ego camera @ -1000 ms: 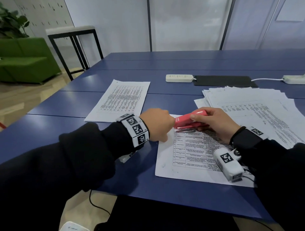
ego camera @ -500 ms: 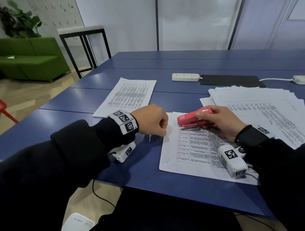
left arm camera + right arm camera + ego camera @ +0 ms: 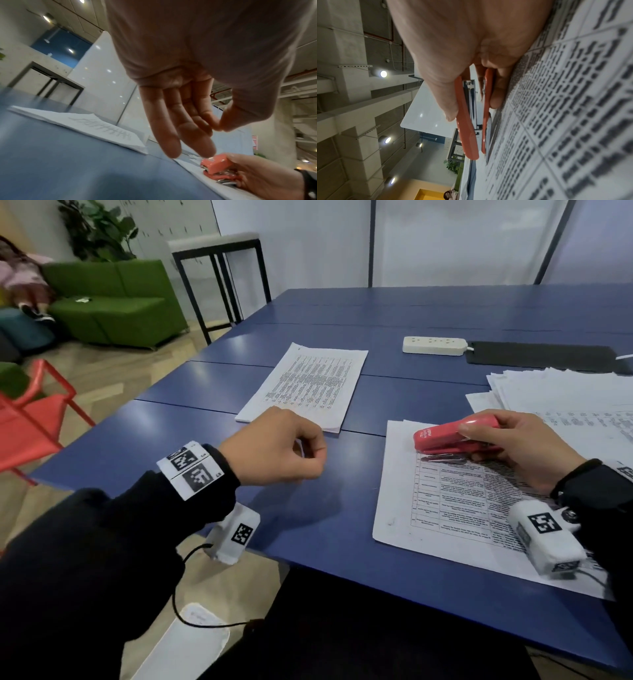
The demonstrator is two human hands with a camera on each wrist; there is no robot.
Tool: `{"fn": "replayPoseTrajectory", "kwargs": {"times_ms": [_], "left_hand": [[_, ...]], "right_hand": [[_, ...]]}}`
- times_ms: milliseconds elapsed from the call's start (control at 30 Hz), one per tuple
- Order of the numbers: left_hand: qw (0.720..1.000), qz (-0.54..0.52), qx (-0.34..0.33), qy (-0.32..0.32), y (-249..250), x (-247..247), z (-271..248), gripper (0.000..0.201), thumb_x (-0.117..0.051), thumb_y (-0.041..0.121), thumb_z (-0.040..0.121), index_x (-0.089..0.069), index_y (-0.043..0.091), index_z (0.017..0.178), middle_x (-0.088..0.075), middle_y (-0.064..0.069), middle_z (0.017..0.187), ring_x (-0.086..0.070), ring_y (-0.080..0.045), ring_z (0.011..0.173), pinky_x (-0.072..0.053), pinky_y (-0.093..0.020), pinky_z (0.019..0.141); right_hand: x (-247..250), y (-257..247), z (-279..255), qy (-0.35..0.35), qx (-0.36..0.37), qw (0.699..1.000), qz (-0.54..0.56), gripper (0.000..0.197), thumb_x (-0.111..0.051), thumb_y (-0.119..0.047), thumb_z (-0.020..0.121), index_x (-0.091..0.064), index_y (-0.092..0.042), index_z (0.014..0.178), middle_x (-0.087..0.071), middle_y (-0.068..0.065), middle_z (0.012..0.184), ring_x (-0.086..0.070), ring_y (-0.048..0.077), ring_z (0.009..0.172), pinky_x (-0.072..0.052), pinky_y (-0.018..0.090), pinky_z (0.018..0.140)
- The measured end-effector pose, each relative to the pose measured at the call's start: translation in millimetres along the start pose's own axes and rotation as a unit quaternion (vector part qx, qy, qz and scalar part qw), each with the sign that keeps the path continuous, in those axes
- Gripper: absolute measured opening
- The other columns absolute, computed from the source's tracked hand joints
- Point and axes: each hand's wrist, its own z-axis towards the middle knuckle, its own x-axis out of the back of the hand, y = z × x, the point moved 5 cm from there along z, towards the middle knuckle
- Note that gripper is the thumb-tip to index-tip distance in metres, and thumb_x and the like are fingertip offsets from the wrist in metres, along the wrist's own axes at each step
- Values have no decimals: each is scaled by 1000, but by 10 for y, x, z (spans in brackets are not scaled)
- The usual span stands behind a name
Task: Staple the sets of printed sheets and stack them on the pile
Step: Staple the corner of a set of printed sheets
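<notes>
My right hand point(image 3: 524, 446) grips a red stapler point(image 3: 445, 436) lying at the top left corner of a printed set of sheets point(image 3: 445, 508) in front of me. The right wrist view shows my thumb on the stapler point(image 3: 467, 135) and fingers under it, just above the sheets point(image 3: 573, 108). My left hand point(image 3: 274, 450) hovers over bare blue table left of the set, fingers loosely curled, holding nothing I can see. In the left wrist view, its fingers point(image 3: 188, 121) hang relaxed. A neat pile of sheets point(image 3: 308, 385) lies farther back.
A fanned heap of loose printed sheets point(image 3: 565, 395) covers the right side of the blue table point(image 3: 308, 525). Behind lie a white power strip point(image 3: 434, 345) and a black mat point(image 3: 541, 356). A red chair point(image 3: 30, 422) and green sofa point(image 3: 113, 299) stand off to the left.
My left hand has drawn back leftward from the stapler and the sheet corner to bare table. The right hand and stapler have stayed put.
</notes>
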Motion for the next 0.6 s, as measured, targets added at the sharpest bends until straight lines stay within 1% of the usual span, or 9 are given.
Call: {"fn": "replayPoseTrajectory", "kwargs": {"times_ms": [67, 133, 200, 267, 333, 433, 500, 533, 600], "left_hand": [[1000, 15, 24, 2, -146, -5, -69, 12, -69, 8, 79, -69, 17, 71, -65, 6, 51, -62, -11, 48, -48, -17, 57], [999, 29, 32, -9, -228, -52, -89, 11, -70, 9, 81, -71, 16, 72, -64, 13, 51, -59, -3, 48, -46, -14, 58], [999, 39, 20, -13, -200, -103, -53, 7, -74, 10, 83, -76, 16, 78, -64, 23, 53, -60, 3, 53, -42, -8, 61], [999, 46, 2, -15, -110, -167, 46, 5, -78, 16, 83, -80, 20, 87, -70, 21, 62, -66, 3, 63, -45, -7, 66], [998, 63, -12, -29, 9, -275, 193, 13, -80, 21, 82, -82, 25, 94, -75, 14, 72, -68, 1, 72, -50, -13, 74], [992, 106, -36, -59, 206, -449, 388, 20, -80, 19, 81, -83, 23, 100, -77, 12, 81, -68, -3, 77, -56, -25, 82], [984, 154, -53, -75, 320, -535, 483, 19, -78, 19, 82, -83, 23, 100, -79, 9, 85, -68, -9, 81, -56, -31, 83], [980, 170, -58, -80, 359, -563, 516, 18, -77, 19, 83, -83, 24, 98, -78, 9, 84, -66, -10, 80, -56, -32, 82], [976, 186, -66, -92, 398, -607, 557, 18, -76, 19, 83, -83, 27, 98, -78, 10, 84, -60, -7, 77, -56, -32, 80]], "right_hand": [[-3, 12, 17, 1, -8, 1000, 3, 86, -98, -68, 29, -80, -16, 97, -76, 10, 89, -67, 19, 67, -58, 22, 61], [-16, 4, 11, 4, -7, 1000, 2, 91, -98, -67, 28, -79, -13, 100, -75, 8, 83, -66, 17, 62, -55, 20, 55], [-36, -12, -6, 4, -3, 1000, 3, 96, -98, -66, 27, -77, -10, 102, -74, 6, 80, -65, 15, 59, -54, 19, 53], [-46, -23, -17, 10, -1, 1000, 4, 98, -99, -66, 25, -76, -8, 101, -73, 6, 79, -66, 14, 59, -54, 19, 54], [-41, -25, -19, 15, -2, 1000, 5, 98, -99, -66, 25, -76, -8, 101, -74, 7, 81, -66, 15, 61, -55, 20, 56], [-40, -25, -19, 17, -2, 1000, 9, 94, -99, -65, 28, -77, -9, 100, -74, 8, 83, -66, 16, 63, -56, 21, 58], [-44, -39, -33, 15, 0, 1000, 12, 91, -98, -65, 30, -77, -10, 99, -74, 7, 83, -66, 16, 64, -56, 21, 58], [-47, -43, -36, 14, 1, 1000, 11, 88, -98, -63, 32, -77, -10, 98, -74, 6, 82, -66, 15, 64, -56, 21, 58], [-53, -44, -39, 13, 0, 1000, 10, 75, -97, -53, 42, -76, -8, 99, -74, 4, 81, -65, 14, 64, -55, 20, 58]]}}
